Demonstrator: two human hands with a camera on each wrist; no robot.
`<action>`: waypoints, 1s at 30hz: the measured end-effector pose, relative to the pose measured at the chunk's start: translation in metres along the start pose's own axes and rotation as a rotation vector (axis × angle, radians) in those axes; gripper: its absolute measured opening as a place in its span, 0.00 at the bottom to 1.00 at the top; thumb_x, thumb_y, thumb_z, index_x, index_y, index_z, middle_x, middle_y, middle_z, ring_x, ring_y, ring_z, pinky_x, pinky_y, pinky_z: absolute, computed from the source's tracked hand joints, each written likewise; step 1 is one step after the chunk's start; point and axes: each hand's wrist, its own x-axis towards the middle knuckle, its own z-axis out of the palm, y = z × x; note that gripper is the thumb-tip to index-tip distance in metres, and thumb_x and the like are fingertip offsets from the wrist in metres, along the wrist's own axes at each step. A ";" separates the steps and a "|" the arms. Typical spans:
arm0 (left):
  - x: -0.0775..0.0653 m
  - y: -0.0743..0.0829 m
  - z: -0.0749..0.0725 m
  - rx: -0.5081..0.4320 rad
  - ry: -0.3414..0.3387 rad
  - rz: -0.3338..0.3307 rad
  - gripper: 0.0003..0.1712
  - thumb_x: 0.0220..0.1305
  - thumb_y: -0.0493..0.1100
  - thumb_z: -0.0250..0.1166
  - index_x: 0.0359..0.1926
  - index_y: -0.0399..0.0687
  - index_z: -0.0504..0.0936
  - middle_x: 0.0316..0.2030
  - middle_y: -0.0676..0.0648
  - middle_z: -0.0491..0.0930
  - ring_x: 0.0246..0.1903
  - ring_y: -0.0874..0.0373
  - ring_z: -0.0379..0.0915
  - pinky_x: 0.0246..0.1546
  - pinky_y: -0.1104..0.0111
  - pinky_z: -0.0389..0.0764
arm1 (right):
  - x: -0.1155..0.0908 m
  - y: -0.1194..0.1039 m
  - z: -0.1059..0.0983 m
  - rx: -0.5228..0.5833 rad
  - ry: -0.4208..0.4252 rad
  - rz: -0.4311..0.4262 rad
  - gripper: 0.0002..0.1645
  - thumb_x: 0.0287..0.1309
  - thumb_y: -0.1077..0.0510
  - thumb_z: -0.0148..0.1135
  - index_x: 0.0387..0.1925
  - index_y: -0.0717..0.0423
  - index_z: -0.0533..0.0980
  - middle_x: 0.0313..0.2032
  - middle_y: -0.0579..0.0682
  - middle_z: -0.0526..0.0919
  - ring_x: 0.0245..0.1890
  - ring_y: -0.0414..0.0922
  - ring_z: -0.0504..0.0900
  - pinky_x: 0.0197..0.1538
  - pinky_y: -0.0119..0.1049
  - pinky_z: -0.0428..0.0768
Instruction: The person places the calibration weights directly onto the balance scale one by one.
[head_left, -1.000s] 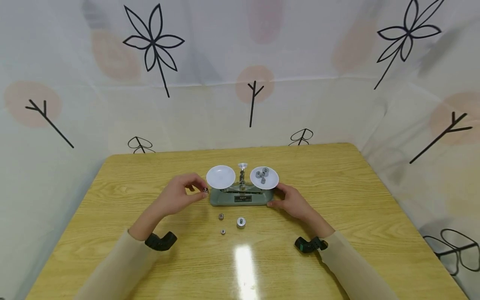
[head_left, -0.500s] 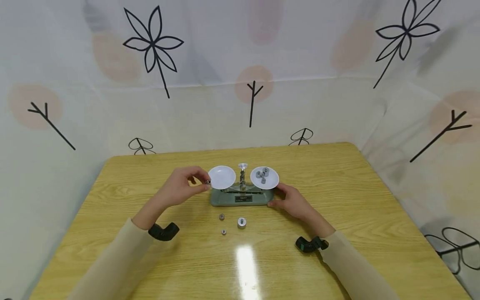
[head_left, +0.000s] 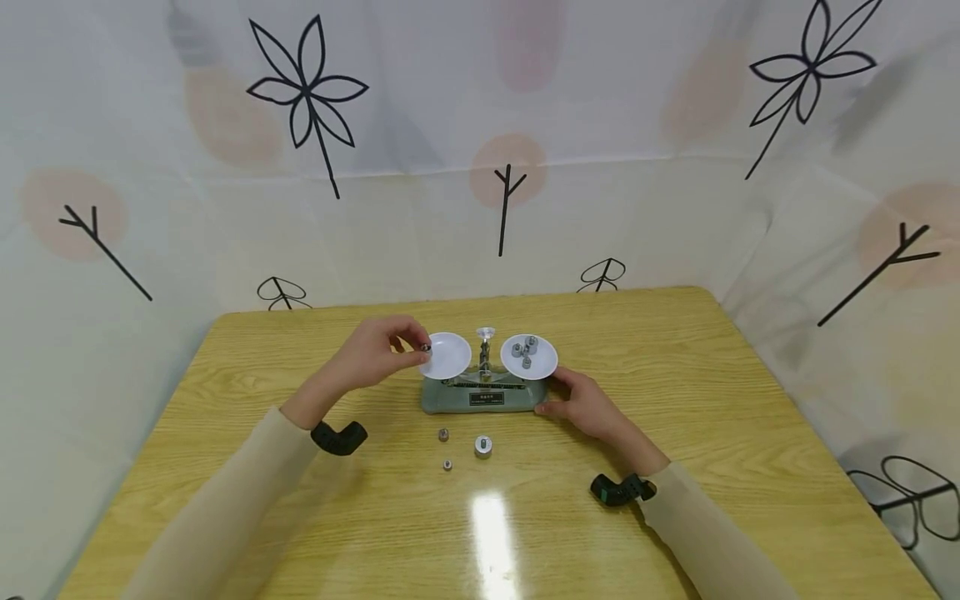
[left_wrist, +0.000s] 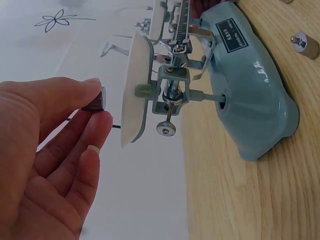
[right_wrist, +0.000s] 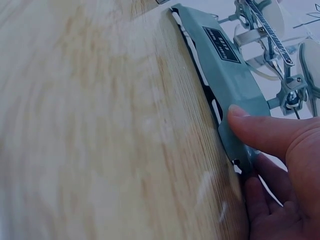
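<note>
My left hand (head_left: 375, 354) pinches a small metal weight (left_wrist: 103, 99) between thumb and fingertips, at the left edge of the balance scale's white left pan (head_left: 452, 357). The left wrist view has the weight above the pan's upper face, with a gap between them. Several metal weights (head_left: 527, 362) sit grouped on the right pan (head_left: 547, 358). My right hand (head_left: 588, 408) grips the right end of the scale's grey-green base (head_left: 448, 400), its thumb (right_wrist: 240, 112) on the front and its fingers behind.
In front of the scale, a large weight (head_left: 483, 448) and two smaller ones, a weight (head_left: 443, 434) and a tiny weight (head_left: 447, 465), stand on the wooden table (head_left: 637, 333). A patterned white cloth (head_left: 420, 225) hangs behind the table.
My left hand has moved up and to the right with the weight, from beside the base to the left pan's edge. The right hand has stayed on the base.
</note>
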 end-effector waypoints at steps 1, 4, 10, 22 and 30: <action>0.002 -0.001 0.000 0.003 -0.003 -0.001 0.07 0.60 0.40 0.73 0.40 0.50 0.85 0.36 0.54 0.83 0.38 0.59 0.78 0.37 0.61 0.78 | 0.000 0.000 0.000 -0.002 0.000 0.000 0.43 0.52 0.63 0.75 0.68 0.68 0.67 0.66 0.64 0.70 0.68 0.60 0.66 0.68 0.53 0.64; 0.009 -0.004 0.000 0.001 -0.013 0.007 0.07 0.60 0.40 0.74 0.39 0.49 0.85 0.36 0.54 0.83 0.38 0.59 0.78 0.36 0.62 0.78 | 0.000 -0.001 0.000 0.001 -0.003 0.000 0.43 0.52 0.64 0.75 0.68 0.68 0.66 0.66 0.65 0.69 0.67 0.60 0.67 0.67 0.53 0.65; 0.021 -0.006 0.000 -0.006 -0.054 0.003 0.07 0.60 0.38 0.73 0.39 0.47 0.84 0.36 0.52 0.83 0.38 0.58 0.79 0.35 0.62 0.80 | 0.000 0.000 0.000 0.002 -0.001 -0.001 0.43 0.52 0.64 0.75 0.68 0.68 0.66 0.66 0.65 0.69 0.67 0.60 0.67 0.67 0.53 0.65; 0.033 -0.001 0.004 0.026 -0.128 -0.004 0.07 0.62 0.39 0.72 0.40 0.49 0.83 0.38 0.52 0.83 0.40 0.58 0.79 0.38 0.61 0.80 | 0.000 -0.001 0.000 0.010 -0.007 0.006 0.44 0.52 0.63 0.75 0.68 0.68 0.66 0.67 0.65 0.69 0.68 0.60 0.66 0.68 0.53 0.64; 0.037 0.001 0.005 0.030 -0.143 -0.014 0.06 0.63 0.39 0.71 0.40 0.48 0.83 0.38 0.52 0.83 0.40 0.57 0.79 0.39 0.60 0.80 | 0.000 -0.002 0.000 0.026 -0.010 0.023 0.44 0.52 0.64 0.75 0.69 0.68 0.66 0.67 0.65 0.68 0.68 0.60 0.66 0.68 0.52 0.64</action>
